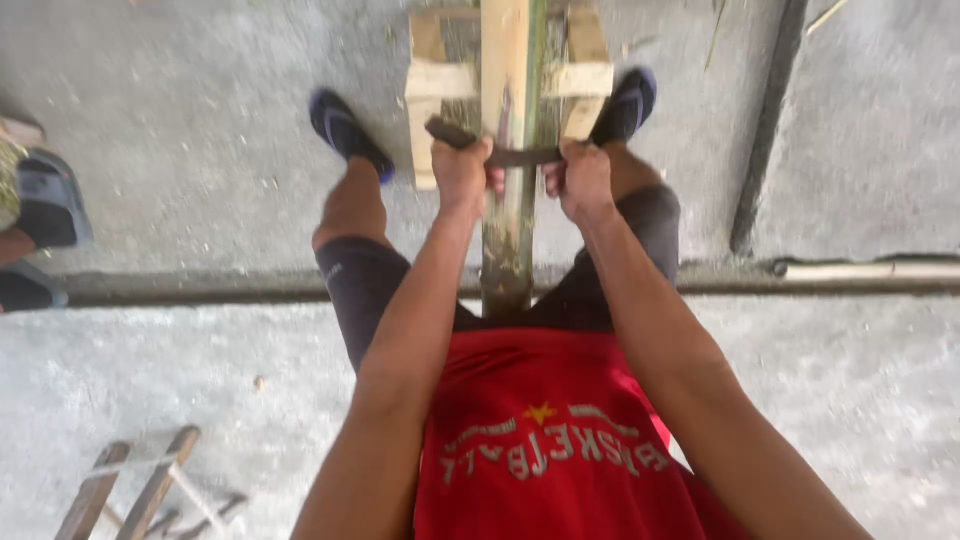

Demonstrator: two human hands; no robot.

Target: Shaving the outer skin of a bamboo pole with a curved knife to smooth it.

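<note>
A long bamboo pole point(512, 225) runs away from me between my legs and rests on a small wooden stand point(440, 80). A dark curved blade point(520, 155) lies crosswise over the pole. My left hand point(462, 172) grips the blade's left end. My right hand point(580, 180) grips its right end. Both fists are closed tightly, one on each side of the pole. The upper part of the pole looks pale and stripped, the lower part green.
My feet in dark sandals point(348, 130) flank the stand on a concrete floor. Another person's sandalled foot point(45, 200) shows at the left edge. A wooden frame point(130, 490) lies bottom left. A groove point(200, 285) crosses the floor, with a pale stick point(870, 270) along it at right.
</note>
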